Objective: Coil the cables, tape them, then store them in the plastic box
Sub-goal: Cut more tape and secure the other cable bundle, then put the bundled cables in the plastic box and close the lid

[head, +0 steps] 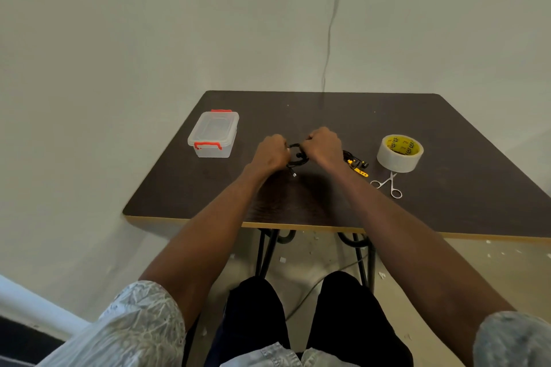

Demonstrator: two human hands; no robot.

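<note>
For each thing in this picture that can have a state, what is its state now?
Plastic box: lid on, red latches down.
Black cable: partly coiled, held between both hands.
Left hand: grips the cable coil.
Right hand: grips the cable coil.
Tape roll: lying flat, untouched.
Scissors: blades shut, lying on the table.
Yellow-tipped cable: lying loose beside the right hand.

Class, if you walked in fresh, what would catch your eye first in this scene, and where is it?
Mid-table, the left hand and right hand grip a black cable being coiled. A roll of tape sits to the right with scissors just in front of it. A closed plastic box with red clips stands at the left.
</note>
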